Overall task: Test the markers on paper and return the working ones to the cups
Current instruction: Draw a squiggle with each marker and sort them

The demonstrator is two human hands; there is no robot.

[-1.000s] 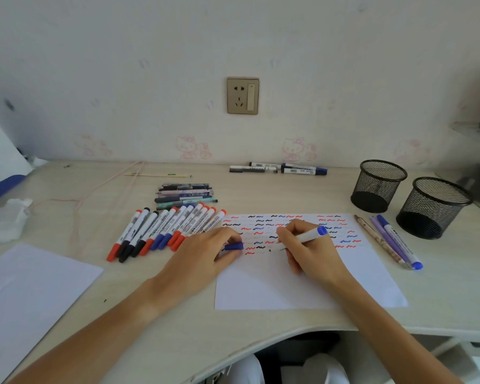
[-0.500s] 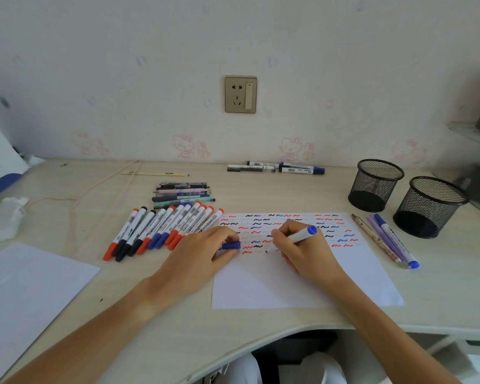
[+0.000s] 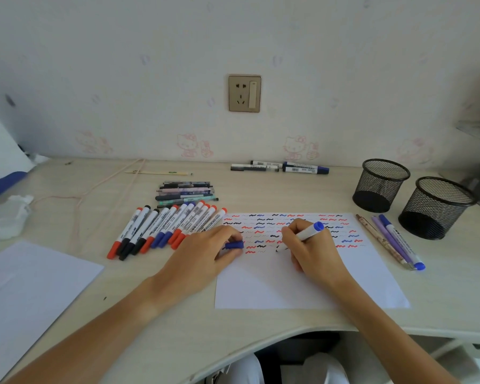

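Observation:
A white sheet of paper (image 3: 302, 284) lies on the desk, its upper half covered with short red, blue and black squiggles. My right hand (image 3: 313, 250) grips a white marker with a blue end (image 3: 309, 231), its tip down on the paper beside a fresh dark mark. My left hand (image 3: 205, 253) rests on the paper's left edge and pinches the blue cap (image 3: 234, 245). A row of several capped markers (image 3: 164, 228) lies to the left of the paper. Two black mesh cups (image 3: 380, 184) (image 3: 438, 207) stand at the right, with nothing visible in them.
Three pens (image 3: 394, 241) lie between the paper and the cups. A stack of thin pens (image 3: 187, 194) sits behind the marker row, and several markers (image 3: 280, 167) lie by the wall. Another white sheet (image 3: 25, 295) and a crumpled tissue (image 3: 6, 217) are at the left.
My right hand has shifted slightly left along the paper with the marker tip down, leaving a new dark mark. My left hand keeps its hold on the cap.

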